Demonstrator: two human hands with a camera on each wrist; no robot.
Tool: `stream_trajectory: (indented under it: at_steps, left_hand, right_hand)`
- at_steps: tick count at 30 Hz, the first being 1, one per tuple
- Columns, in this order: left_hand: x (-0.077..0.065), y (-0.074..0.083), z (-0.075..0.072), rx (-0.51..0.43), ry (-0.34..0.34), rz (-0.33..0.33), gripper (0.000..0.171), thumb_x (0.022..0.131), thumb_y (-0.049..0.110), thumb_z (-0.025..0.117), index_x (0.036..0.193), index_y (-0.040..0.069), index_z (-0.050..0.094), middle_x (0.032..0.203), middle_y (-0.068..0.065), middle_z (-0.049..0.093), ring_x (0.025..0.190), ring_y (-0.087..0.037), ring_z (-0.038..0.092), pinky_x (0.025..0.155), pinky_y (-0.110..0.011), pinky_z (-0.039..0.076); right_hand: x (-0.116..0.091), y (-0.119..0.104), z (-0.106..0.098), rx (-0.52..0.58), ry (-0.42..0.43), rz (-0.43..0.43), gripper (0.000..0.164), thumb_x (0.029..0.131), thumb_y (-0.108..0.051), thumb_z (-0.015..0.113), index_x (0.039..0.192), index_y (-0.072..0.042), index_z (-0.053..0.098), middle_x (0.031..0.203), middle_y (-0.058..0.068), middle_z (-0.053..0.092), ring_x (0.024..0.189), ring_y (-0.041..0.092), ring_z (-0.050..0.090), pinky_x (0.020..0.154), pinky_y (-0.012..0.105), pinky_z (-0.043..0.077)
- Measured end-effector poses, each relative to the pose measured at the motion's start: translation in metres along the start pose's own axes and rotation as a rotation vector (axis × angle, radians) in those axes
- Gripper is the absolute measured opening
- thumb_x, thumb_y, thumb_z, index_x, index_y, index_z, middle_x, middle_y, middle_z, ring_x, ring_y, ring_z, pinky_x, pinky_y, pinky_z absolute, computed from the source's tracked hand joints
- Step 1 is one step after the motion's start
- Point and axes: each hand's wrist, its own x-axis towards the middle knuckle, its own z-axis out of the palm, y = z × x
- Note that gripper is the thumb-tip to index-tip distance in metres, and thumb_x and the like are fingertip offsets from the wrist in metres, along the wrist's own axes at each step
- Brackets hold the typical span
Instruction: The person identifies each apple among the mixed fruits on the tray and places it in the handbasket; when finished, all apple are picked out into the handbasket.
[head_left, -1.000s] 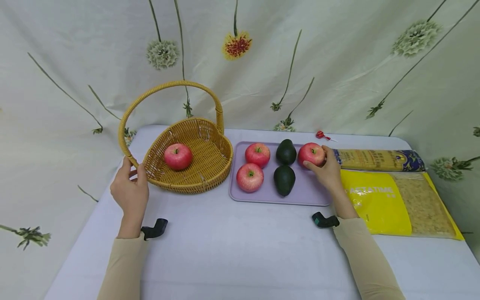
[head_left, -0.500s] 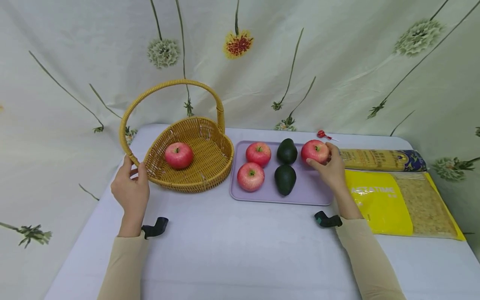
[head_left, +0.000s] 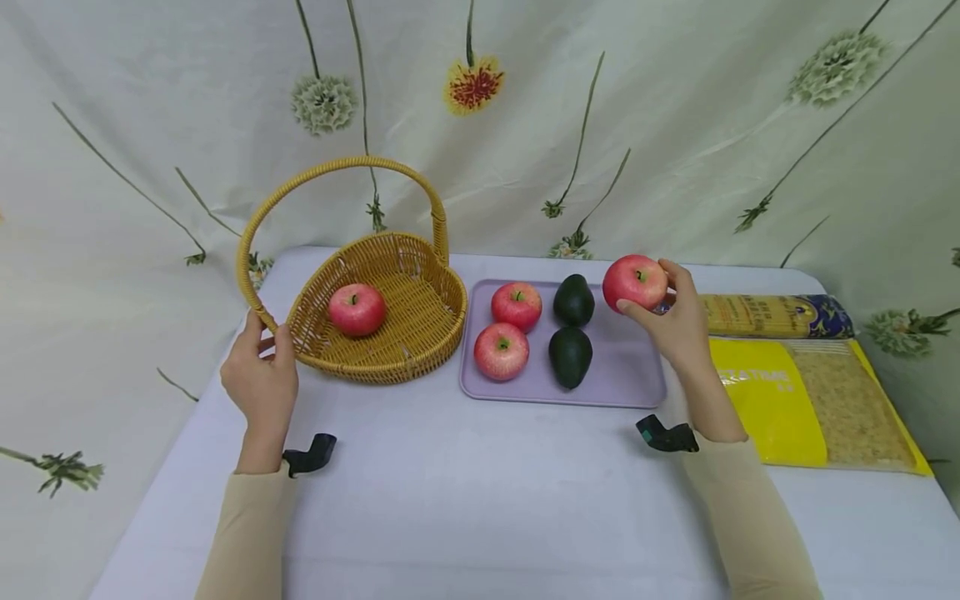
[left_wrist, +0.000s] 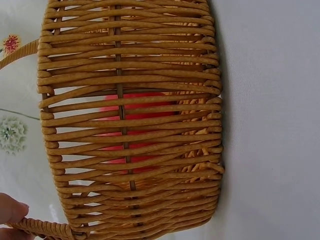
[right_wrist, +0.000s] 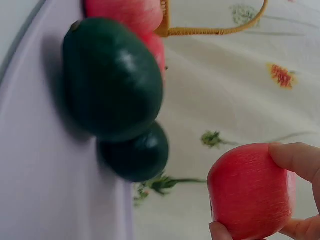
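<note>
In the head view my left hand (head_left: pixel 261 379) pinches the near end of the arched handle of a wicker basket (head_left: pixel 420 367). One red apple (head_left: pixel 357 311) lies inside the basket, and its red shows through the weave in the left wrist view. My right hand (head_left: pixel 678 321) grips another apple (head_left: pixel 634 282) between thumb and fingers, raised over the right end of a lilac tray (head_left: pixel 622 383). On that tray sit two more apples, a rear apple (head_left: pixel 516 306) and a front apple (head_left: pixel 501 352). Beside them lie a rear avocado (head_left: pixel 573 301) and a front avocado (head_left: pixel 570 357).
Right of the tray lie a long pack of noodles (head_left: pixel 765 317) and a yellow bag (head_left: pixel 772 408) with a see-through panel. A white cloth covers the table (head_left: pixel 480 492). Behind it hangs a flower-printed curtain (head_left: pixel 675 125).
My right hand has lifted its apple off the tray, up and slightly to the right. The left hand stays at the basket handle. A red lollipop behind the apple is now out of sight.
</note>
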Motion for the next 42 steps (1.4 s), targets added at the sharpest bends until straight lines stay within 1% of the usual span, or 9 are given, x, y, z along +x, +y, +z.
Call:
stream_trajectory:
  at_steps: [2,5,8,10,16,22,29,37,42]
  left_hand:
    - [0.0,0.0,0.0,-0.001,-0.001,-0.004,0.028,0.087,0.027,0.051,0.102,0.005,0.06,0.098,-0.016,0.065,0.08,-0.03,0.065,0.063,-0.043,0.054]
    - [0.0,0.0,0.0,-0.001,-0.003,-0.009,0.029,0.086,0.027,0.051,0.102,0.005,0.06,0.098,-0.015,0.065,0.08,-0.03,0.065,0.064,-0.043,0.054]
    - [0.0,0.0,0.0,-0.002,-0.002,-0.004,0.028,0.086,0.027,0.051,0.102,0.005,0.06,0.098,-0.016,0.065,0.08,-0.03,0.065,0.063,-0.043,0.054]
    - [0.0,-0.001,0.0,-0.002,-0.002,-0.002,0.028,0.086,0.026,0.051,0.102,0.005,0.06,0.098,-0.016,0.065,0.08,-0.03,0.065,0.063,-0.043,0.054]
    - [-0.001,-0.001,0.0,0.001,-0.003,-0.007,0.028,0.086,0.026,0.051,0.102,0.005,0.06,0.097,-0.016,0.064,0.08,-0.03,0.065,0.064,-0.043,0.054]
    - [-0.001,-0.001,-0.001,0.005,-0.007,-0.013,0.029,0.087,0.027,0.051,0.102,0.004,0.06,0.098,-0.016,0.064,0.081,-0.03,0.065,0.064,-0.043,0.054]
    - [0.0,0.0,0.001,-0.006,-0.006,-0.013,0.026,0.086,0.026,0.052,0.101,0.006,0.06,0.098,-0.015,0.065,0.081,-0.029,0.065,0.064,-0.042,0.054]
    - [0.001,0.001,0.0,-0.005,-0.006,-0.01,0.025,0.086,0.026,0.052,0.099,0.006,0.059,0.098,-0.016,0.065,0.081,-0.031,0.065,0.063,-0.043,0.054]
    - [0.0,0.0,0.0,-0.003,-0.007,-0.006,0.026,0.086,0.026,0.052,0.101,0.005,0.06,0.098,-0.016,0.064,0.081,-0.031,0.065,0.063,-0.044,0.054]
  right_hand:
    - [-0.002,-0.016,0.0,0.032,-0.007,-0.046,0.083,0.067,-0.035,0.075,0.135,-0.023,0.03,0.134,0.004,0.038,0.109,0.026,0.041,0.08,0.035,0.052]
    - [-0.012,-0.057,0.0,0.029,-0.033,-0.091,0.079,0.069,-0.036,0.073,0.134,-0.02,0.032,0.129,0.006,0.041,0.106,0.025,0.043,0.081,0.039,0.052]
    - [-0.011,-0.075,0.007,0.05,-0.066,-0.139,0.077,0.07,-0.033,0.073,0.133,-0.018,0.032,0.128,0.005,0.042,0.106,0.021,0.045,0.08,0.037,0.052]
    - [-0.011,-0.088,0.013,0.046,-0.091,-0.158,0.076,0.071,-0.031,0.072,0.133,-0.016,0.032,0.128,0.005,0.042,0.106,0.021,0.045,0.082,0.04,0.051]
    - [-0.009,-0.114,0.041,0.108,-0.171,-0.22,0.073,0.071,-0.029,0.073,0.131,-0.019,0.034,0.125,0.0,0.044,0.104,0.018,0.046,0.079,0.033,0.053]
    - [-0.007,-0.133,0.081,0.142,-0.267,-0.241,0.072,0.069,-0.032,0.074,0.129,-0.021,0.036,0.12,-0.002,0.047,0.102,0.016,0.049,0.074,0.028,0.054]
    - [-0.007,-0.15,0.131,0.087,-0.398,-0.219,0.075,0.069,-0.036,0.073,0.13,-0.019,0.034,0.121,-0.002,0.047,0.103,0.014,0.048,0.077,0.025,0.05]
    - [-0.006,-0.159,0.191,0.008,-0.455,-0.226,0.075,0.069,-0.036,0.073,0.13,-0.017,0.034,0.123,-0.001,0.048,0.109,0.011,0.048,0.092,0.031,0.045]
    - [-0.003,-0.159,0.218,-0.03,-0.462,-0.233,0.074,0.07,-0.034,0.073,0.13,-0.013,0.034,0.123,0.002,0.049,0.109,0.013,0.049,0.091,0.029,0.045]
